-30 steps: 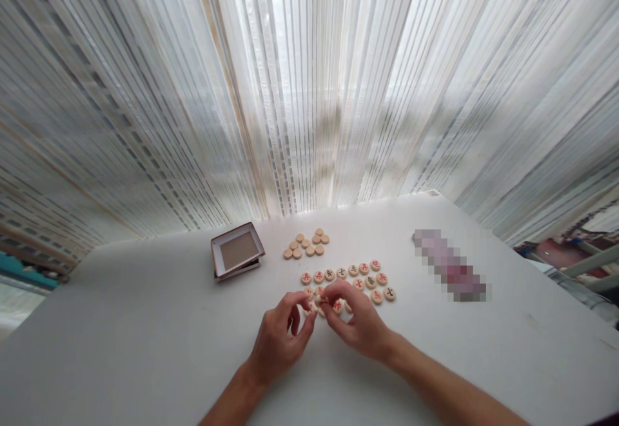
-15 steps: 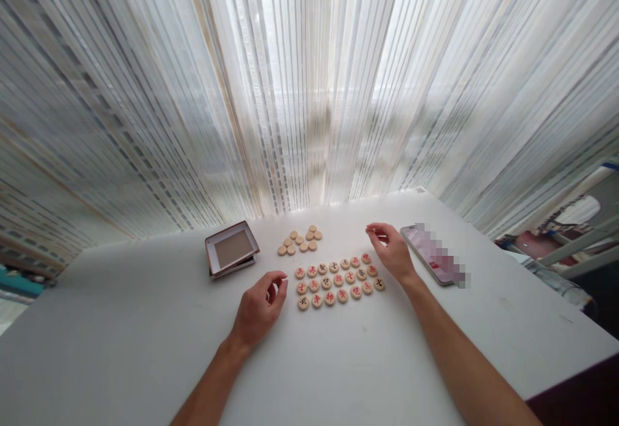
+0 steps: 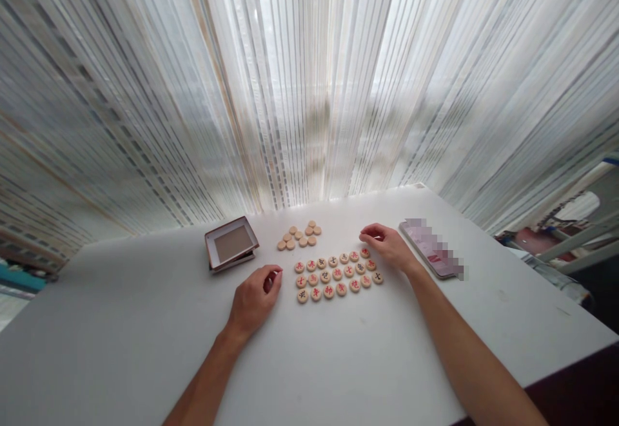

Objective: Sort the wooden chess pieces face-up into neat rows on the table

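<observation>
Several round wooden Chinese chess pieces (image 3: 337, 274) lie face up in three rows, marked with red or black characters. Behind them, several more pieces (image 3: 298, 235) are bunched loosely with blank sides showing. My left hand (image 3: 255, 296) rests by the left end of the rows, apart from the pieces. Its fingers are curled in with thumb and index close together, and nothing shows in them. Over the back right end of the rows is my right hand (image 3: 388, 245), fingers bent and held together, pointing left toward the blank pieces. I see nothing in it.
An open shallow box (image 3: 232, 244) sits at the back left of the white table (image 3: 309, 361), stacked on another box part. To the right lies a phone (image 3: 432, 249), partly blurred out. Striped sheer curtains (image 3: 300, 91) hang along the table's far edge.
My right hand has shifted slightly left and its raised fingertips have lowered. My left hand has curled a little more and drawn slightly left. The pieces keep their layout.
</observation>
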The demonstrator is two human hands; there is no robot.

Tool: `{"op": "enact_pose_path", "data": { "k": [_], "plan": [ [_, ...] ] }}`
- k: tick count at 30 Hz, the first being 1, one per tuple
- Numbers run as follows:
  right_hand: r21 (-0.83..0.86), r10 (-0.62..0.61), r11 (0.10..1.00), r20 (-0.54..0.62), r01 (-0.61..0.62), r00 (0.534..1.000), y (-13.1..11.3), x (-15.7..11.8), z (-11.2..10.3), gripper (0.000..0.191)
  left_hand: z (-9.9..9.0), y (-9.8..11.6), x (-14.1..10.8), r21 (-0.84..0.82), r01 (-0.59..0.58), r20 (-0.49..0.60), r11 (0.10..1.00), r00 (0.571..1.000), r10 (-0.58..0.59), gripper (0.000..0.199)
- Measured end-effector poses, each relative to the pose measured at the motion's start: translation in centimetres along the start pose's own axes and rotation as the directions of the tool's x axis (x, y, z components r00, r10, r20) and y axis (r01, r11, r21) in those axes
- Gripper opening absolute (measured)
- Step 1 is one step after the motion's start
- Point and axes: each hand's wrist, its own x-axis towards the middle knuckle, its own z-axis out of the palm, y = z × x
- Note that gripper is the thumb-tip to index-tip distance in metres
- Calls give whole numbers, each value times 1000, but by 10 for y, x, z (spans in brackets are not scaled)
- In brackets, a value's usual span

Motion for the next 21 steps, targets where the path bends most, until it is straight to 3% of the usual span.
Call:
{"op": "enact_pose_path", "data": {
  "k": [11,21],
  "plan": [
    [-89,45,995,59,-39,997,-4,-1,3,22,0,-3,0,-80,51,-5,996,999,-52,23],
    [-171,6,985,15,-4,1000,-6,0,6,17,0,-3,-1,-87,48,-3,995,999,-48,23]
  ]
}}
